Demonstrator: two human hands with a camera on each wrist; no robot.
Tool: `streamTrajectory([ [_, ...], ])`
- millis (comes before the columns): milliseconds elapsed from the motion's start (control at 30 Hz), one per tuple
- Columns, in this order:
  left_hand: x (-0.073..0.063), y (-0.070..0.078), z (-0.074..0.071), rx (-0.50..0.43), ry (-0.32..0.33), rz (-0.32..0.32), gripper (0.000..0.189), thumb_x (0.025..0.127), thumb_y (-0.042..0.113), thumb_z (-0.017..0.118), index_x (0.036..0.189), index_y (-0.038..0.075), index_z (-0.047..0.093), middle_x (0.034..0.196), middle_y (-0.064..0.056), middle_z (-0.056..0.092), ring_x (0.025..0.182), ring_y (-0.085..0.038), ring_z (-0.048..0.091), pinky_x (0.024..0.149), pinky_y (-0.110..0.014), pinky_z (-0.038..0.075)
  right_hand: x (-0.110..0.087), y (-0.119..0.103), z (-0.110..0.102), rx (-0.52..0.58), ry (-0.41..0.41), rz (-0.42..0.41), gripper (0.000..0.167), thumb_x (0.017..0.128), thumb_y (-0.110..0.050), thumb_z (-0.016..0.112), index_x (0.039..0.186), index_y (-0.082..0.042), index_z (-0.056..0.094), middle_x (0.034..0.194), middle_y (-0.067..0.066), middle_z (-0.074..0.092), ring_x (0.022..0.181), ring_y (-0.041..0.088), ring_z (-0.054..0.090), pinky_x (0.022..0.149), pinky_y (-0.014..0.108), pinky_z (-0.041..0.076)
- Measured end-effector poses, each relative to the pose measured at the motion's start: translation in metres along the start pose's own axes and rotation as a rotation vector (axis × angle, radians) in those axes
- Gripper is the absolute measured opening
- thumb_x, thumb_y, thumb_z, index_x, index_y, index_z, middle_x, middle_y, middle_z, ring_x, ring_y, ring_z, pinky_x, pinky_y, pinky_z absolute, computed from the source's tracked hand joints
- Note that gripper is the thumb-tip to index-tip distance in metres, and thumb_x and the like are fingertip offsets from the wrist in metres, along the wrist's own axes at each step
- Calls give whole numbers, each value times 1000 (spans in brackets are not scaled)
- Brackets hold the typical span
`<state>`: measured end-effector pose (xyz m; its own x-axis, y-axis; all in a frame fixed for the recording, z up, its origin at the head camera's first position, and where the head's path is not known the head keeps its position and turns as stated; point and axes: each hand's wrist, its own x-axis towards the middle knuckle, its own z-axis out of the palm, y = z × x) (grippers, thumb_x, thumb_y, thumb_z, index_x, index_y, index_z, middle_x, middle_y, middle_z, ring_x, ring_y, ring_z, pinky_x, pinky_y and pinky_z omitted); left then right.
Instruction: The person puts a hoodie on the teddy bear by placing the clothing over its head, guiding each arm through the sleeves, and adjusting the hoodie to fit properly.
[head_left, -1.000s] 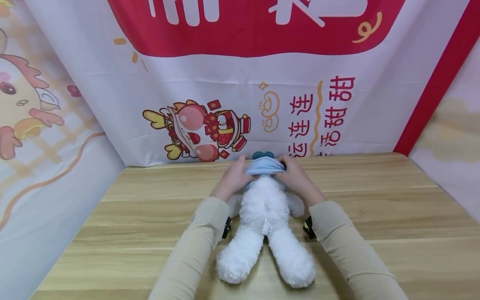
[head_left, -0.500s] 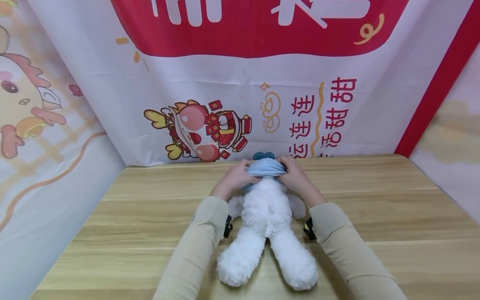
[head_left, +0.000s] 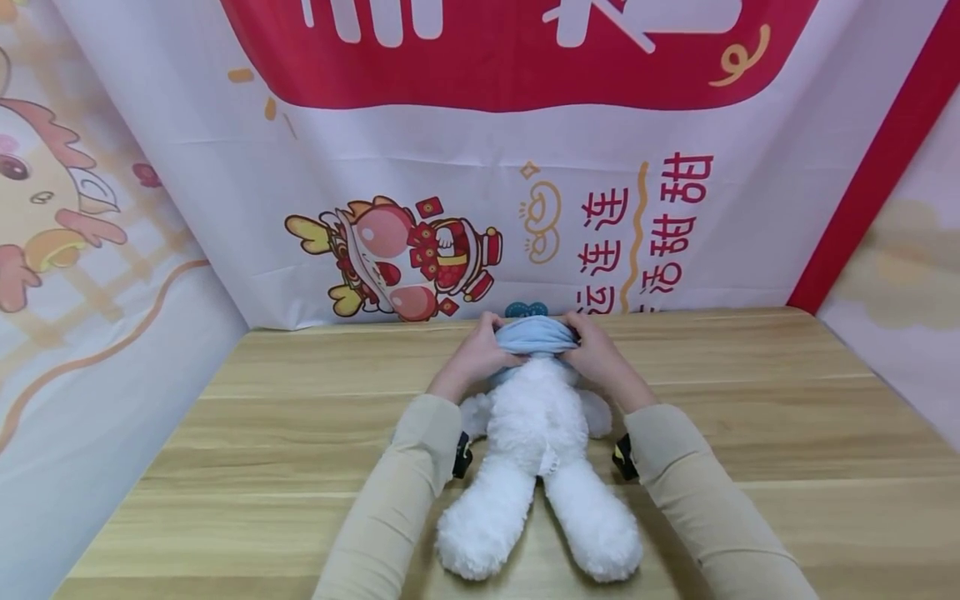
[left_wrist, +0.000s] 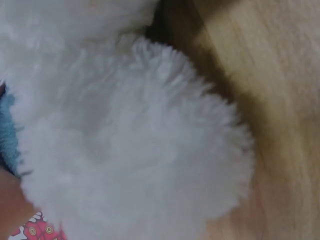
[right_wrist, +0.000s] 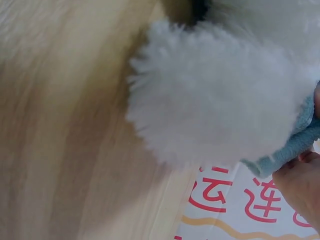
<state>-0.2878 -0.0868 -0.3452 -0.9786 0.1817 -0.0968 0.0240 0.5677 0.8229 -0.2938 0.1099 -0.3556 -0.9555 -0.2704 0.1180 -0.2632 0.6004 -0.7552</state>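
A white fluffy plush toy lies on the wooden table, legs spread toward me, a small white tag low on its body. Over its head end sits a light blue cloth piece, which looks like terry fabric in the right wrist view. My left hand grips the left side of this cloth at the head. On the opposite side my right hand holds it too, thumb and fingers around the edge. A dark teal bow-shaped piece shows just beyond. White fur fills most of the left wrist view.
The wooden table ends at a white and red printed cloth backdrop, right behind the toy's head. Another printed sheet hangs along the left, and a pale one on the right.
The toy's body and legs have shifted slightly right and toward me. Both hands have kept their grip on the blue cloth, moving only a little to the right.
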Motion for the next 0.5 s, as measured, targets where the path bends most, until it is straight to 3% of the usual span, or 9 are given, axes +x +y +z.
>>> streamTrajectory([
  [233, 2, 1, 4, 49, 49, 19, 63, 79, 18, 78, 131, 6, 46, 133, -14, 53, 122, -29, 51, 108, -44, 39, -5, 1, -1, -33, 23, -52, 18, 85, 5, 59, 102, 1, 53, 103, 17, 57, 98, 29, 52, 90, 46, 46],
  [367, 3, -2, 5, 170, 91, 56, 46, 80, 19, 76, 120, 7, 56, 122, -11, 58, 109, -27, 55, 101, -43, 45, -4, -1, -2, -41, 28, -74, 14, 84, 5, 61, 94, 0, 54, 94, 15, 57, 88, 26, 51, 79, 38, 46],
  [500, 1, -3, 5, 315, 154, 106, 30, 83, 17, 71, 110, 9, 60, 112, -9, 59, 97, -25, 55, 92, -42, 48, -4, -6, 1, -50, 44, -56, 12, 83, -3, 66, 94, -3, 60, 93, 11, 60, 85, 22, 52, 77, 34, 45],
])
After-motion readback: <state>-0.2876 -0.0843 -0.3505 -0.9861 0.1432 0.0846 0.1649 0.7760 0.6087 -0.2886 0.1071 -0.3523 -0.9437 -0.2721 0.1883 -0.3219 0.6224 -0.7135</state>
